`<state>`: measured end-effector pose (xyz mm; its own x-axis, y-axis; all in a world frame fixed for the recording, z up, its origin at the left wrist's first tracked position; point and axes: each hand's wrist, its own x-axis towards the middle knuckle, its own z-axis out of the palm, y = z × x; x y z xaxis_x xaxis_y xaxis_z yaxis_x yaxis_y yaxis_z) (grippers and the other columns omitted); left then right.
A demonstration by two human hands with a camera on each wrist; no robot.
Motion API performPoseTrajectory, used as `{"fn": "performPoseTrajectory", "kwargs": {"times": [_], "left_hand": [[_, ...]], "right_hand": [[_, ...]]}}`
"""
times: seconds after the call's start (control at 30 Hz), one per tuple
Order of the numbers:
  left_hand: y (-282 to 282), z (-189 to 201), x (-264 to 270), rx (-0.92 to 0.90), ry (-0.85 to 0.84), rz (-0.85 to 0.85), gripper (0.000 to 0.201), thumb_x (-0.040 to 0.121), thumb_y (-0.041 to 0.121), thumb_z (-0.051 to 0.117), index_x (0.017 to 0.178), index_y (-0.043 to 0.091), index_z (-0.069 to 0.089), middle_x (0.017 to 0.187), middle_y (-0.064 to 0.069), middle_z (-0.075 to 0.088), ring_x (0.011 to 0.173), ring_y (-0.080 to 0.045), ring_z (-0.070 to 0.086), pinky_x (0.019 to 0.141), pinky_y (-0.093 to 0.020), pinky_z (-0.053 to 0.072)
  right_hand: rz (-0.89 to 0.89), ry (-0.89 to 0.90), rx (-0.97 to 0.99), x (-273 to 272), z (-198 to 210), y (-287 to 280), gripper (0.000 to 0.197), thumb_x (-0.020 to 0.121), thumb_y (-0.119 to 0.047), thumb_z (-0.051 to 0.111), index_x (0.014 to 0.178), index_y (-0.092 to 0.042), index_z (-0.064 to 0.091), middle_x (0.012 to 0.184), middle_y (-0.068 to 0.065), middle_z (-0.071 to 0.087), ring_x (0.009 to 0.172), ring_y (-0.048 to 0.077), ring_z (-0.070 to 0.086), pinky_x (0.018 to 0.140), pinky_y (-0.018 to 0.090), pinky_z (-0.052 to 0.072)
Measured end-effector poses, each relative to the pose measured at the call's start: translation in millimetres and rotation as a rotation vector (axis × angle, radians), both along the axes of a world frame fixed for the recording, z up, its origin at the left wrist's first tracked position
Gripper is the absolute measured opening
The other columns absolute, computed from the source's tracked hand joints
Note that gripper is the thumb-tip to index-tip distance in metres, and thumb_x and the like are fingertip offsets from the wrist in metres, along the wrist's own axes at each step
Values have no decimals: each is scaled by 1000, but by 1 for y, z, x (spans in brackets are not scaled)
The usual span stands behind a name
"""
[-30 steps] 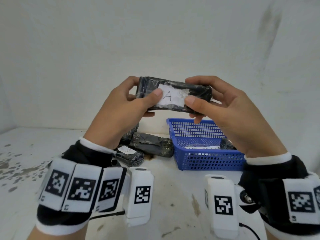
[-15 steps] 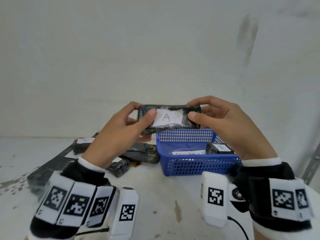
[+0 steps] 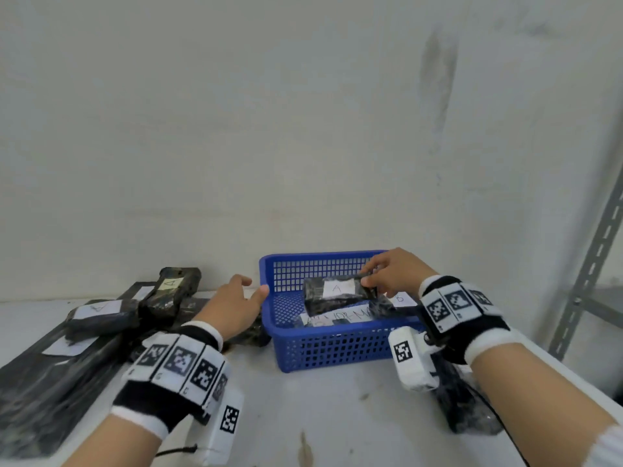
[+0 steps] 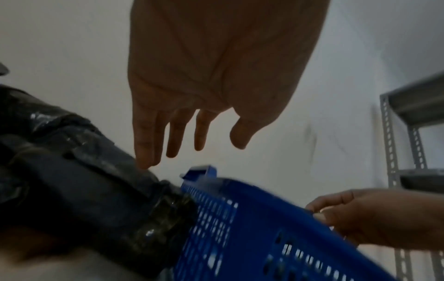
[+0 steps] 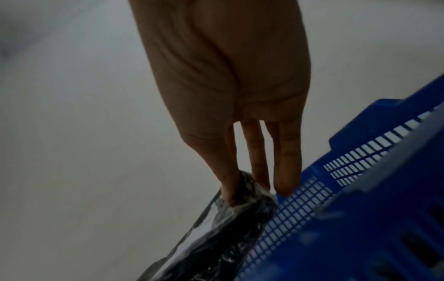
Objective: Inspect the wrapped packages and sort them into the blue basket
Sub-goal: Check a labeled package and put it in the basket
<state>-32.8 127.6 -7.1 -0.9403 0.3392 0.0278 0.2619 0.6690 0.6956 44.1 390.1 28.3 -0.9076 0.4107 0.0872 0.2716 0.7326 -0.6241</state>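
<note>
A black wrapped package [image 3: 337, 294] with a white label marked A sits tilted inside the blue basket [image 3: 323, 355], on top of other labelled packages. My right hand [image 3: 387, 274] pinches its right end between thumb and fingers; the right wrist view shows the thumb on the package [image 5: 230, 218] at the basket wall [image 5: 336, 199]. My left hand [image 3: 236, 305] hovers with relaxed fingers just left of the basket's corner, holding nothing. In the left wrist view its fingers [image 4: 168, 140] hang above a black package [image 4: 96, 190] beside the basket [image 4: 240, 228].
Several black wrapped packages [image 3: 101, 315] with white labels lie piled on the table left of the basket, one marked A [image 3: 172, 284]. A long flat black package [image 3: 43, 382] lies at the far left. A grey metal shelf post [image 3: 586, 274] stands at right. A wall rises close behind.
Both hands came down from chest height. The left hand let go of the package marked A, and the right hand carried it down into the blue basket.
</note>
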Motion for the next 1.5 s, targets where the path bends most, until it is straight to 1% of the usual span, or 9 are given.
{"fn": "performPoseTrajectory", "kwargs": {"times": [0.17,0.27,0.43,0.93,1.0,1.1,1.17,1.27,1.5], "left_hand": [[17,-28,-21,-104,22,-12,63,97,50,41,148,15,23,143,-16,46,132,-34,42,111,-46,32],[20,-33,-22,-181,74,-11,58,101,46,33,148,13,24,142,-17,47,135,-35,35,113,-43,25],[21,-26,-10,-222,108,-56,48,105,37,25,146,14,25,144,-14,45,136,-33,32,111,-39,22],[18,-42,-22,-125,87,-45,54,100,47,33,145,17,31,129,-16,57,125,-35,46,108,-43,33],[10,-39,-20,-34,78,-60,55,97,52,38,142,20,35,123,-11,61,117,-27,54,102,-40,42],[-6,-33,-14,140,155,39,29,100,33,46,122,16,52,110,-4,62,97,-15,56,82,-24,39],[-22,-31,-19,154,205,108,16,98,19,51,111,15,57,107,-3,61,97,-16,56,80,-24,38],[-45,-31,-36,-3,170,92,39,84,3,55,121,17,54,128,-9,51,123,-25,45,102,-36,39],[-62,-26,-52,-525,130,-53,78,87,22,64,151,32,20,154,-2,28,144,-27,16,115,-44,16]], "right_hand": [[28,-159,168,-21,-5,18,20,90,-24,75,108,-16,75,78,-15,55,67,0,48,61,17,40],[51,-214,179,-30,-11,26,25,90,-27,75,112,-14,75,84,-12,60,73,4,52,67,19,42],[90,-301,246,-39,-25,31,25,88,-25,77,111,-14,77,122,1,71,113,18,61,89,24,41],[102,-361,360,-41,-31,28,33,91,-28,74,122,-20,69,137,3,58,124,23,55,94,28,41],[106,-331,310,-35,-24,22,28,91,-32,73,117,-24,69,129,2,58,117,20,57,98,31,42],[112,-186,177,-22,-14,2,7,93,-31,70,95,-24,71,99,-6,61,82,7,56,83,27,43],[90,-52,67,-15,-13,-16,14,95,-29,67,93,-16,72,93,-6,63,82,8,58,82,27,45],[45,68,-73,-7,-23,-51,22,99,-30,61,103,-11,72,109,-1,65,107,19,60,94,34,47],[10,246,-91,-2,-55,-90,17,101,-29,57,104,-16,67,94,-5,65,85,7,57,76,23,45]]}}
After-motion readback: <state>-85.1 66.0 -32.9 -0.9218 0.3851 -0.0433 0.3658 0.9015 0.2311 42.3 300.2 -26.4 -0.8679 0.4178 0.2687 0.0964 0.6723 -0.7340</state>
